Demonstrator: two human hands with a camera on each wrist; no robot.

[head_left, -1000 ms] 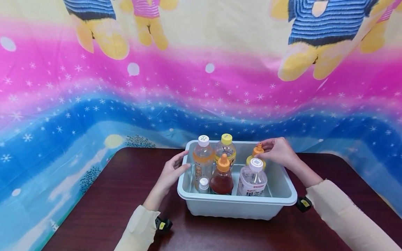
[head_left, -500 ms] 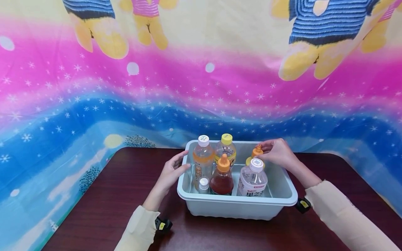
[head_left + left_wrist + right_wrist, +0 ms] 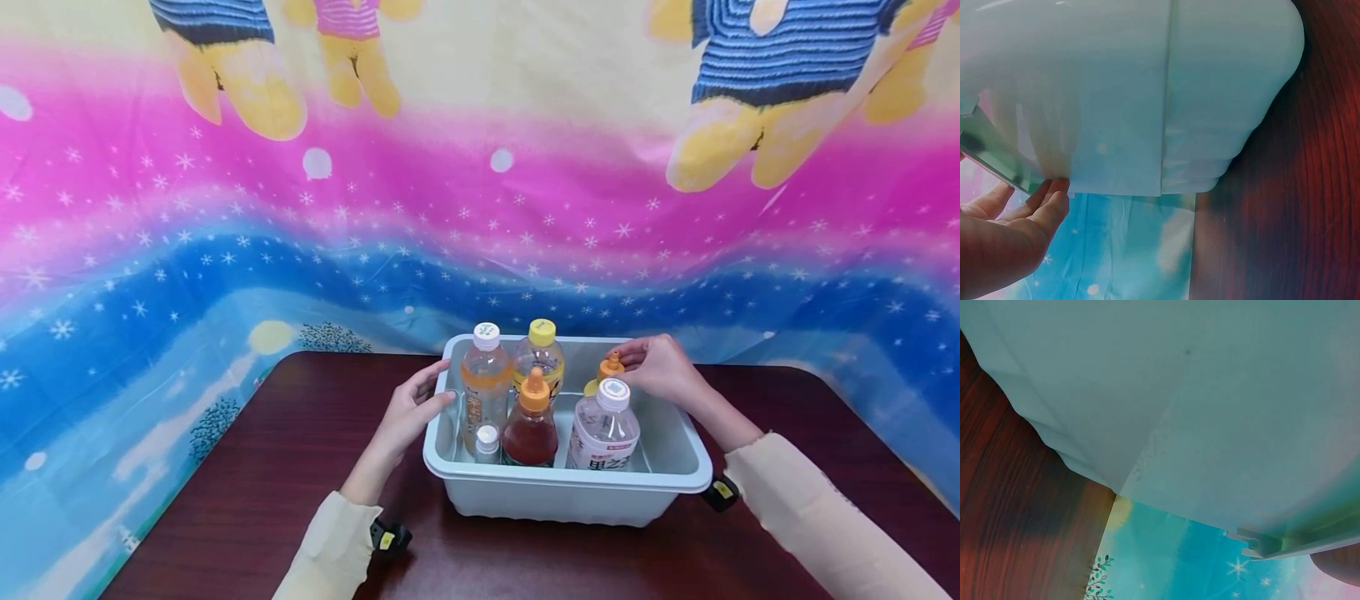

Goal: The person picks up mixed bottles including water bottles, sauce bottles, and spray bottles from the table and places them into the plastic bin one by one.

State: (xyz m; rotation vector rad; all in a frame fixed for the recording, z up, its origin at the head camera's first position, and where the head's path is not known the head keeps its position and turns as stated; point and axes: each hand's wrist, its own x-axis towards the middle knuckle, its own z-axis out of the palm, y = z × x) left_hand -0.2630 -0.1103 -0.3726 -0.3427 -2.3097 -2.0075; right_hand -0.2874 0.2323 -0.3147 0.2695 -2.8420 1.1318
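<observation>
A pale grey-blue plastic tub point(image 3: 558, 496) stands on the table, holding several bottles. My left hand point(image 3: 408, 408) grips its left rim, thumb over the edge; in the left wrist view the fingers point(image 3: 1054, 194) touch the outer wall under the rim. My right hand point(image 3: 660, 367) reaches over the back right rim and pinches the orange nozzle cap point(image 3: 611, 365) of a bottle with a yellow shoulder. Most of that bottle is hidden behind the white-capped clear bottle point(image 3: 603, 429). The right wrist view shows mainly the tub's outer wall point(image 3: 1147, 412).
Left in the tub are a white-capped bottle with an orange band point(image 3: 486, 379), a yellow-capped bottle point(image 3: 542, 358), a dark red bottle with an orange nozzle point(image 3: 529, 433) and a small white-capped bottle point(image 3: 487, 443). Behind the dark wooden table point(image 3: 285, 467) hangs a printed curtain point(image 3: 450, 208).
My right hand has shifted slightly left and down, moving the orange-nozzled bottle top left with it. The left hand and the other bottles look unchanged.
</observation>
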